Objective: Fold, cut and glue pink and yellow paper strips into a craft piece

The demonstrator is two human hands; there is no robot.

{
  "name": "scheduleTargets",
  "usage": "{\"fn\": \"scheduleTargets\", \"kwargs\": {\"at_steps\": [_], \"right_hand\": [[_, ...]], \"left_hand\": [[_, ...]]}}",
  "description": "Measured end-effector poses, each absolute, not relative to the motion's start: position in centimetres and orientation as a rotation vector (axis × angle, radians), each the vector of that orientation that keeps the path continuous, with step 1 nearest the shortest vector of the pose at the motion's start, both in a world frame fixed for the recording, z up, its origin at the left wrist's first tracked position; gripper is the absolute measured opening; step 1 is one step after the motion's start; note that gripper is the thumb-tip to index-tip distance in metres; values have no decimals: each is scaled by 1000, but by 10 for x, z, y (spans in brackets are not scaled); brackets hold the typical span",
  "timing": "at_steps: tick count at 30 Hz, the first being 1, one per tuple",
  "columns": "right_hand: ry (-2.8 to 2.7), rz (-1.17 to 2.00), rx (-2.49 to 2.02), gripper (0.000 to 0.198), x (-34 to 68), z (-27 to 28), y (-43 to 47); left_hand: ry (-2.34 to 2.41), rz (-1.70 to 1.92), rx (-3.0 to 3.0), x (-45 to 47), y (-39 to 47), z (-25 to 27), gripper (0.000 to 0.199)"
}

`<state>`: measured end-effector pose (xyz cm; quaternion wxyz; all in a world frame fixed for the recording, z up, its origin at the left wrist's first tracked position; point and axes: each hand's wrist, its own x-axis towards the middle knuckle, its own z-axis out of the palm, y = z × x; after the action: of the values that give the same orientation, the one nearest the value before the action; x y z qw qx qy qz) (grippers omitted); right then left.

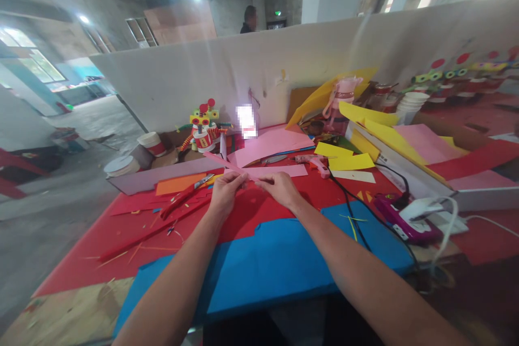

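Both hands pinch one narrow pink paper strip point(219, 160) above the red-covered table. My left hand point(227, 189) is closed on it near the middle, and the free part sticks out to the upper left. My right hand point(280, 188) grips the strip's other end between thumb and fingers. Just behind the hands lies a wider pink paper strip point(290, 171). A pink hot glue gun point(318, 165) rests to the right of it. Left of my left hand lies a utility knife point(204, 181) on orange paper point(172, 185).
Blue cloth point(259, 267) covers the front edge. A purple power strip point(405, 221) with cables sits at right, beside a box point(389, 165) of coloured paper. Paper-cup robot figures point(204, 132) and a lit, blurred screen point(246, 121) stand at the back. A person point(248, 20) is beyond the partition.
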<state>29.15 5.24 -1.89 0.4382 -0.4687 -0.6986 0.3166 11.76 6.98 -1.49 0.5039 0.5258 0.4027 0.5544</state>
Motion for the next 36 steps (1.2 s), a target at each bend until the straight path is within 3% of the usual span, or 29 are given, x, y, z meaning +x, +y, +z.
{"fn": "scheduleTargets", "kwargs": {"at_steps": [36], "right_hand": [[-1778, 782, -1204, 25, 293, -23, 55]], "left_hand": [[1076, 1297, 1276, 120, 70, -18, 28]]}}
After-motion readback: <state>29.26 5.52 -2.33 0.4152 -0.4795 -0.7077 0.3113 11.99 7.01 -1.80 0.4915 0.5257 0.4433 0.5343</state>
